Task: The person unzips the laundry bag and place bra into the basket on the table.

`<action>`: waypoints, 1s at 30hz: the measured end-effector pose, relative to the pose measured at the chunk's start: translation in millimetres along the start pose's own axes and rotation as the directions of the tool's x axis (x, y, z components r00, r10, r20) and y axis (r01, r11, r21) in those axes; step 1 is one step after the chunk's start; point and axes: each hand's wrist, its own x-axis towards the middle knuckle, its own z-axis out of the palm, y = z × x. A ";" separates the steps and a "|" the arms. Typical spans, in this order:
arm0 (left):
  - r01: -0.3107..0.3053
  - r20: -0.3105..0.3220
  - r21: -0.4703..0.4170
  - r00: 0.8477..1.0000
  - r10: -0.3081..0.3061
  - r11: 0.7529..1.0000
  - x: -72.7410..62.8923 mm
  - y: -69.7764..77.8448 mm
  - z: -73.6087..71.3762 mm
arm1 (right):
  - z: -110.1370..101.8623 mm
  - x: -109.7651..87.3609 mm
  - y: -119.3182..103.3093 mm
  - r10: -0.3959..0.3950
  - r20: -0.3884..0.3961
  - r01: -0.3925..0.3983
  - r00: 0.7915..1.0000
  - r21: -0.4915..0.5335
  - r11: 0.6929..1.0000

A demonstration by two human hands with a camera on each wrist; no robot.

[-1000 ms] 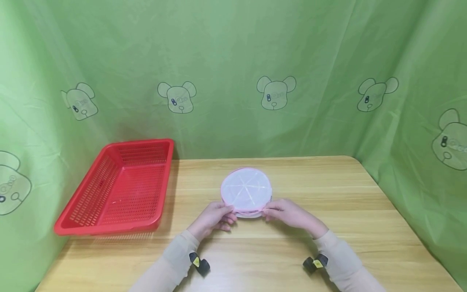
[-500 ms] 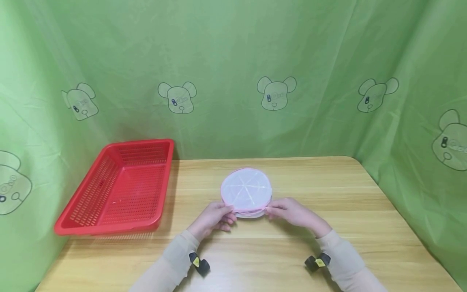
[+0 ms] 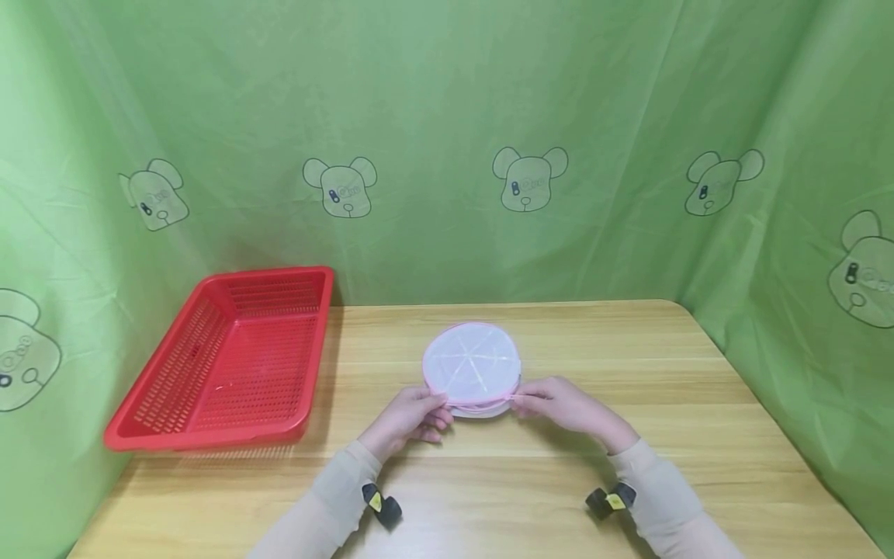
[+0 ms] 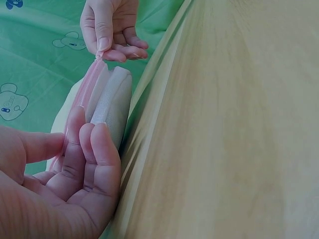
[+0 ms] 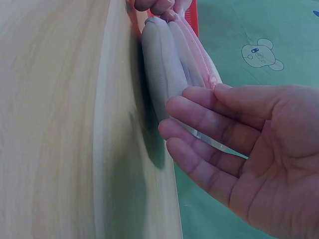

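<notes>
A round, flat zip pouch (image 3: 472, 362) lies on the wooden table, whitish on top with citrus-slice lines and a pink rim. Its near left edge is pinched by my left hand (image 3: 410, 413) between thumb and forefinger. At the near right edge, my right hand (image 3: 560, 404) pinches the small pink zipper pull between thumb and forefinger, its other fingers loosely bent. The pink zipper (image 4: 88, 89) runs along the side between the hands in the left wrist view. Below it shows a pale grey mesh side (image 5: 164, 59) in the right wrist view. The pouch's inside is hidden.
A red perforated plastic basket (image 3: 307, 373) stands at the table's left. Green cloth (image 3: 433, 241) with bear-head prints hangs behind and on both sides. Bare wood (image 3: 628, 349) of the table extends right of the pouch.
My right hand has slid a little to the right along the pouch's near edge, with the zipper pull in its fingers. The left hand and the pouch have stayed in place.
</notes>
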 end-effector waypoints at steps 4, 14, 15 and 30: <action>0.002 0.002 0.000 1.000 -0.002 1.000 0.1 -0.1 0.1 | -0.2 0.0 0.4 -0.003 0.002 0.003 1.000 -0.008 1.000; 0.002 0.001 -0.004 1.000 -0.002 1.000 0.4 -0.5 -0.2 | -4.8 -1.3 5.0 0.027 0.002 -0.027 1.000 0.004 1.000; 0.002 0.000 -0.003 1.000 -0.002 1.000 0.4 -0.3 -0.1 | -5.3 -1.2 5.0 0.031 0.004 -0.031 1.000 0.013 0.999; -0.003 0.001 0.002 1.000 0.003 1.000 0.4 -0.1 -0.1 | -8.8 -2.6 9.2 0.062 0.005 -0.063 0.998 0.083 0.995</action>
